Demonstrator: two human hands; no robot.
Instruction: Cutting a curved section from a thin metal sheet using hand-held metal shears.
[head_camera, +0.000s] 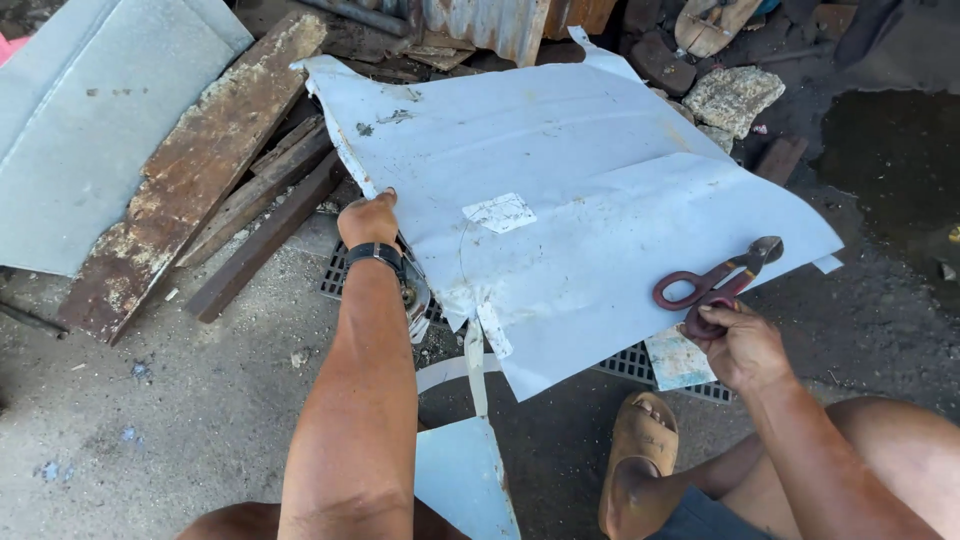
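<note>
A large white metal sheet (560, 190) lies crumpled on the ground in front of me, with a faint curved line drawn on it and a white patch (500, 212) near its middle. My left hand (368, 218), with a black watch on the wrist, grips the sheet's left edge. My right hand (738, 345) holds the handles of dark red tin snips (715, 283), whose closed jaws rest on the sheet's right part. A cut strip hangs from the sheet's near edge.
A drain grate (640, 362) lies under the sheet. Rusty planks (190, 170) and a grey panel (80, 120) lie at the left. Rocks (732, 98) and corrugated metal (490, 25) sit behind. A cut triangular piece (465, 480) lies near my sandalled foot (640, 445).
</note>
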